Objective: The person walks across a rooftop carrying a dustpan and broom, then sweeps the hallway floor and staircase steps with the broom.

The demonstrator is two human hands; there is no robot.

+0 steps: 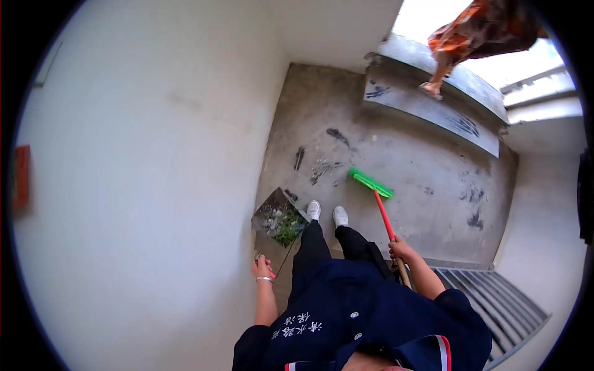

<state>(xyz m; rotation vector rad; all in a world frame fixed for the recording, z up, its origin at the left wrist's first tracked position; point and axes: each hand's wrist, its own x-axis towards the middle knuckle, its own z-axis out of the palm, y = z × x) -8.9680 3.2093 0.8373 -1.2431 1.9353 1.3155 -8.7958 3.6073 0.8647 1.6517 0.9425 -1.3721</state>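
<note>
My right hand [401,249] is closed around the pole of a broom, where its red part meets a wood-coloured part. The broom's green head [371,183] rests on the grey floor, ahead and to the right of my white shoes. My left hand [262,267], with a bracelet at the wrist, is closed low beside the white wall, a bit of pinkish red showing at its edge. It appears to hold the handle of a dustpan [263,224]. Green leaves and pale litter [284,224] lie in the pan, just left of my feet.
A grey ledge [427,111] with dark smears runs below the bright window. Another person in orange patterned clothing [476,31] is there, one limb reaching down to the ledge. Dark marks [325,170] spot the floor [421,222]. Metal railing bars [495,303] stand behind on the right.
</note>
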